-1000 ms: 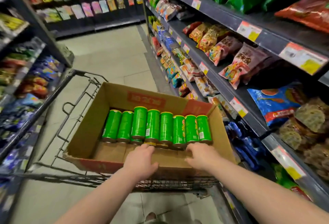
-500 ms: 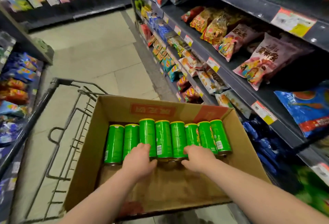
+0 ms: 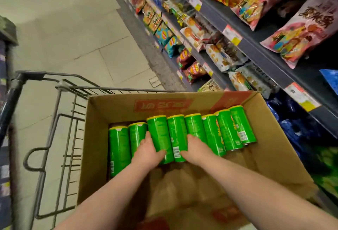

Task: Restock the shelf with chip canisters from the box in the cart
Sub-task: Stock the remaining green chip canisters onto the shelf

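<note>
Both hands have pushed farther into the box (image 3: 113, 105) than half a second ago and now lie on the row of green chip canisters (image 3: 228, 129) at its far end. The left hand (image 3: 148, 152) curls round the third canister (image 3: 159, 132) from the left, thumb across its near end. The right hand (image 3: 194, 149) grips the fourth canister (image 3: 177, 131) the same way. The box sits in the cart (image 3: 60, 120), with the shelf (image 3: 256, 50) to the right.

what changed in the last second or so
Both hands went forward from the near edge of the box onto the canisters. The left hand now grips the third canister, and the right hand grips the fourth canister. The row, box and cart stayed put.
</note>
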